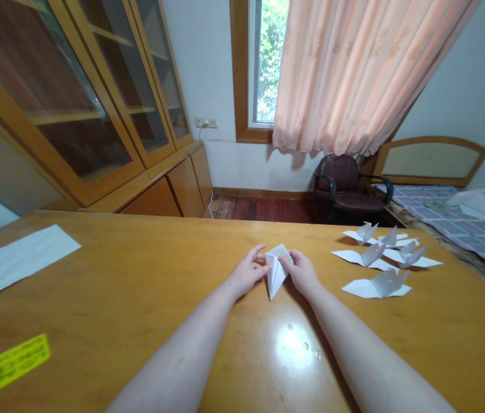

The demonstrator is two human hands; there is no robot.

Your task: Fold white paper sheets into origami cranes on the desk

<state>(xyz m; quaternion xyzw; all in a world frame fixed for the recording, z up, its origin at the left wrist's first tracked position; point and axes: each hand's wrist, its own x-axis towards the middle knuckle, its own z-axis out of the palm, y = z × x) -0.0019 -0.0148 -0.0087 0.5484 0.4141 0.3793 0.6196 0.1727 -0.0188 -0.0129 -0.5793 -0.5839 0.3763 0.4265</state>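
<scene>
Paper: a folded white paper (276, 271) was held between both hands, just above the table (139, 298); its long axis was pointed back toward the person, tip lowest
Left hand: the left hand (246, 274) was pinched on the paper's left edge; fingers (258, 251) narrow
Right hand: the right hand (304, 274) was pinched on the right edge, equally near
Nearby: paper birds (380, 261) were spread to the right; a white sheet (10, 261) was laid well apart, far left

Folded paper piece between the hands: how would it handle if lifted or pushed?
The folded paper piece looks thin, so probably very light; left hand and right hand pinch it with fingertips alone. Its creases likely stiffen it, though a squeeze could crush it. On the glossy desk it would probably slide.
</scene>
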